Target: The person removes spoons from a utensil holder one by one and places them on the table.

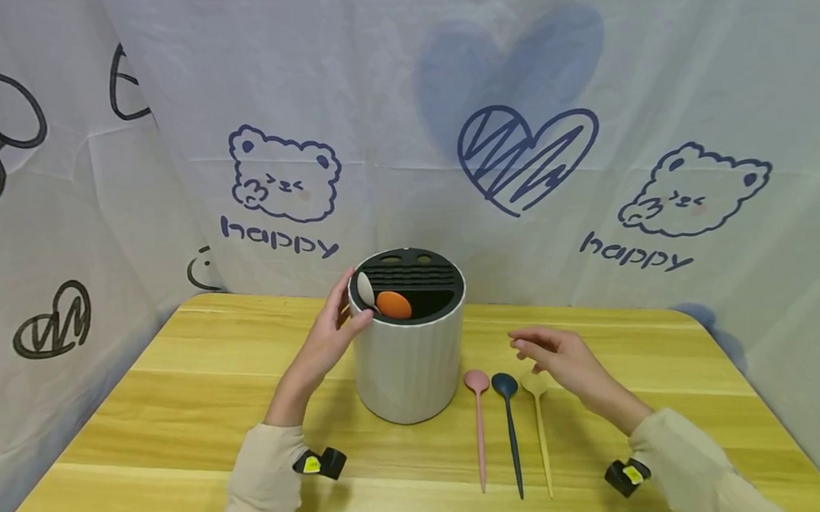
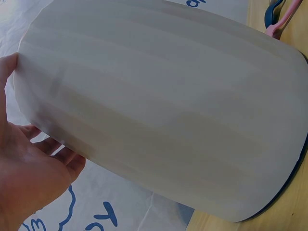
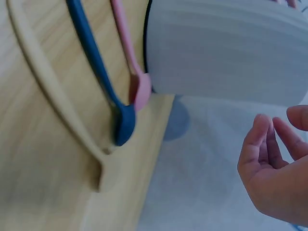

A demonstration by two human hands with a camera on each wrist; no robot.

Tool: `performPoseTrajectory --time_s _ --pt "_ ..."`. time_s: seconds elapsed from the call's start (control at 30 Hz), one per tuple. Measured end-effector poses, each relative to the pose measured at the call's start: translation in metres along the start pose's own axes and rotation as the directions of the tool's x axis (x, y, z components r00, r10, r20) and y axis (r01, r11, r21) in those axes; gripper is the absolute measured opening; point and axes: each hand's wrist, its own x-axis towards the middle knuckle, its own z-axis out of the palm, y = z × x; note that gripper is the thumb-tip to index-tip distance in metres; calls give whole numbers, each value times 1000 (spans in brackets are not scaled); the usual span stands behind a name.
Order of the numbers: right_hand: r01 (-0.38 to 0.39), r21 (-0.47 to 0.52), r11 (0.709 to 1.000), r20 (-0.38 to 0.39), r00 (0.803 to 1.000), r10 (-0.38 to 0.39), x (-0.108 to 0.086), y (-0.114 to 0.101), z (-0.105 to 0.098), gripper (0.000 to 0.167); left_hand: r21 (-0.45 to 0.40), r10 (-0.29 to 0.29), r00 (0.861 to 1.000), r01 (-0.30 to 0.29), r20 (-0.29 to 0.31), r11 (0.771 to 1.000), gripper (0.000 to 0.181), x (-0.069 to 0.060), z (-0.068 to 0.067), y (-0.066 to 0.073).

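Note:
A white ribbed utensil holder (image 1: 408, 371) with a black divided top stands upright on the table. Inside its front compartment are a white spoon (image 1: 365, 288) and an orange spoon (image 1: 394, 305). My left hand (image 1: 324, 342) grips the holder's upper left side, thumb near the rim and fingers around the wall. To the right of the holder lie a pink spoon (image 1: 476, 381), a dark blue spoon (image 1: 505, 385) and a yellow spoon (image 1: 543, 433), bowls away from me. Over the yellow spoon's bowl hovers my right hand (image 1: 571, 363), fingers loosely bent, holding nothing.
The wooden table (image 1: 183, 403) ends at a back edge against a white cloth (image 1: 391, 134) printed with bears and hearts. More cloth hangs at both sides. Slots and small round holes mark the rear of the holder's top.

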Motion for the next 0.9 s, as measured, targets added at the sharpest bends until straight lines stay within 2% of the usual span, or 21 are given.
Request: performPoseTrajectory --time_s 0.23,0.43,0.63,0.9 --pt "79 -1 997 -19 997 -79 -1 -23 1 36 0 3 1000 -3 4 1000 72 0 0 0" --pt "139 -79 987 6 990 -139 6 -42 0 33 -2 -1 1000 1 -1 1000 74 -1 1 2" --pt "166 -145 975 38 986 -162 14 -59 1 31 -4 -2 1000 2 2 1000 74 -1 0 3" --pt "219 -176 960 47 976 -215 22 -79 5 31 -11 2 1000 -2 5 1000 73 0 0 1"
